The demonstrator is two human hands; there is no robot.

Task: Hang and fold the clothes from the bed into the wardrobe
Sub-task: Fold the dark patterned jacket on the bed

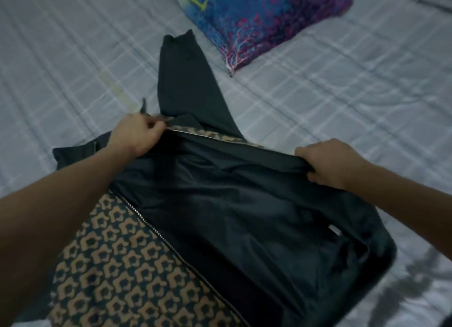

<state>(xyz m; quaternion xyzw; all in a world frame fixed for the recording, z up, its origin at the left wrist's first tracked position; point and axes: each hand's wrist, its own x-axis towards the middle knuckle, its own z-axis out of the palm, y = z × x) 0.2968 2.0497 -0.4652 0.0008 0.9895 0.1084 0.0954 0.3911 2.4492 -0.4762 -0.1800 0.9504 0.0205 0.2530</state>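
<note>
A dark jacket (232, 204) with a zip lies spread on the bed, its shiny dark lining facing up. One front panel with a tan and dark pattern (117, 265) shows at the lower left. A dark sleeve (188, 82) stretches away toward the pillow. My left hand (137, 135) pinches the jacket's far edge near the collar. My right hand (327, 162) grips the same edge further right, fingers curled over the fabric. The edge is pulled taut between both hands.
The bed is covered by a pale grey checked sheet (342, 94). A blue and purple patterned pillow (264, 20) lies at the top, just beyond the sleeve's end. Bare sheet lies to the left and right of the jacket.
</note>
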